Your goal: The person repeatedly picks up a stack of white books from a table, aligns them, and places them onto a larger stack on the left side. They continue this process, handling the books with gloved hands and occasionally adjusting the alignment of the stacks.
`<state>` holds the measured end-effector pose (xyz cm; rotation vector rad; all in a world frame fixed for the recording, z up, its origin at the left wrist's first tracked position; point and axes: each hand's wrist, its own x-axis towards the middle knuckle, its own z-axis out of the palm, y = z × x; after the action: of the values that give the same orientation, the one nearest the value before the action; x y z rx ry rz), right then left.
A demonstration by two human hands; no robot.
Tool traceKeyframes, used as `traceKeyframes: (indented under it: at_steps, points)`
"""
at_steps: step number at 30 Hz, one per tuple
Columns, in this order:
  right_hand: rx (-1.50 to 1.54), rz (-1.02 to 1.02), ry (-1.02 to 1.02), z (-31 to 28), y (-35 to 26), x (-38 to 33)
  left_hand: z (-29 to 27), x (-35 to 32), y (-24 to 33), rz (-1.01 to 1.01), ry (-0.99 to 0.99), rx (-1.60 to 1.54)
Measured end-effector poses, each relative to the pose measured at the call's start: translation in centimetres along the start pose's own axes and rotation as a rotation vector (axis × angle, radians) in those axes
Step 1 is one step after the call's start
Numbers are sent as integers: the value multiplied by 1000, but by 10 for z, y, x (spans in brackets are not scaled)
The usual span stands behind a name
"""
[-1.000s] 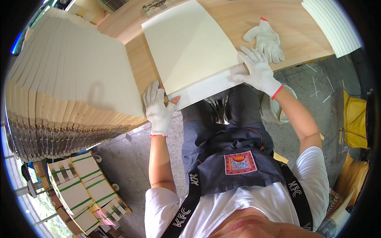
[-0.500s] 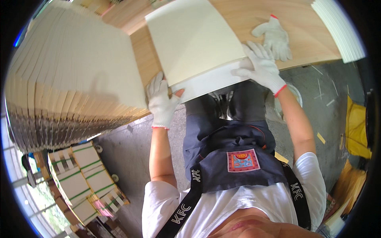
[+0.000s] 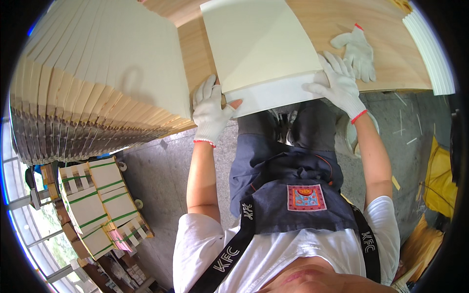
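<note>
A cream sheet [image 3: 266,41] lies on the wooden table in front of me, with a white band [image 3: 273,93] showing along its near edge. My left hand [image 3: 211,108], in a white glove with a bare thumb tip, rests at the near left corner. Its fingers are stretched along the side and the thumb lies on the white band. At the near right corner is my right hand [image 3: 337,83], also gloved, fingers spread and thumb over the band. Whether the sheet is a single piece or a stack, I cannot tell.
A tall fanned pile of sheets [image 3: 117,63] stands at the left. On the table [image 3: 395,53] lies a loose white glove [image 3: 359,53], and white sheets [image 3: 430,53] are stacked far right. Below are a bucket [image 3: 349,139], a strapped pallet load [image 3: 97,202] and yellow cloth [image 3: 438,180].
The whole view has shifted, so the table and sheet appear farther right. Both hands keep nearly the same places at the sheet's near corners.
</note>
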<state>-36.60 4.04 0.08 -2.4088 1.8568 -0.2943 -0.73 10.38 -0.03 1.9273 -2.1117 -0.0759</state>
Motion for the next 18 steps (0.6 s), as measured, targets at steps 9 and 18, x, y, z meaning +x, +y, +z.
traceKeyframes:
  at_steps: [9,18]
  points:
    - [4,-22,23,-3,0,-2,1,2,1,33,30,22]
    - [30,2,-14,-2,-1,-1,0,1,1,45,38,35]
